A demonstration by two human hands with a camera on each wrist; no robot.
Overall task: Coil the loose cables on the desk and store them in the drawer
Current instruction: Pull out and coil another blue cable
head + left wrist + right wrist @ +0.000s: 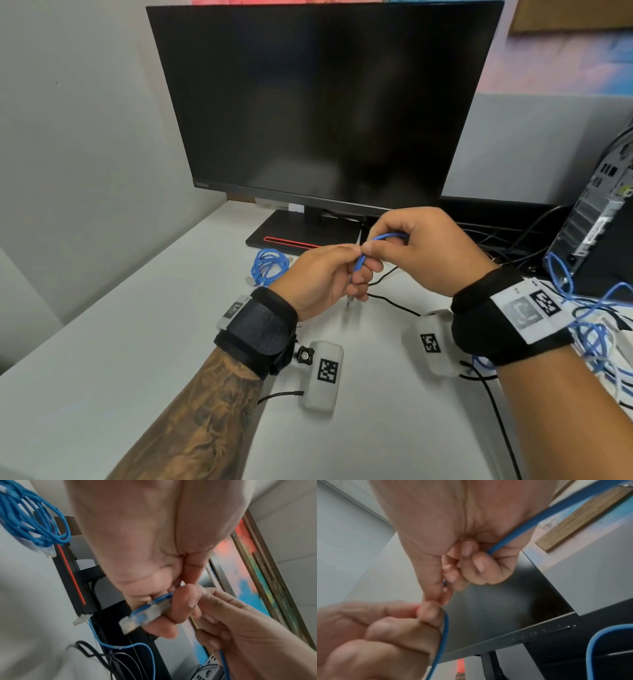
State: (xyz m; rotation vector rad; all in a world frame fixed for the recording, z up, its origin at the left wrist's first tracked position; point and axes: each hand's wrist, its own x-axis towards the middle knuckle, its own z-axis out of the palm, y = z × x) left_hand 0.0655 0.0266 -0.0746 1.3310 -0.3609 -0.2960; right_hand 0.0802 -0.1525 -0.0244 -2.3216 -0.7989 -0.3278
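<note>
Both hands meet above the white desk (102, 359), in front of the monitor. My left hand (329, 274) grips a blue network cable (358, 265) near its end. The clear plug (137, 616) sticks out below the fingers. My right hand (414, 250) pinches the same cable (388, 236) just above, and the cable passes through its curled fingers (471, 566). A coiled blue cable (267, 267) lies on the desk to the left of my hands. A loose tangle of blue cables (596, 329) lies at the right. No drawer is in view.
A dark monitor (325, 102) stands on its black base (294, 233) right behind the hands. A computer case (596, 219) with black wires (513, 240) stands at the right. A thin black cable (394, 301) crosses the desk under my hands. Grey walls close the left side.
</note>
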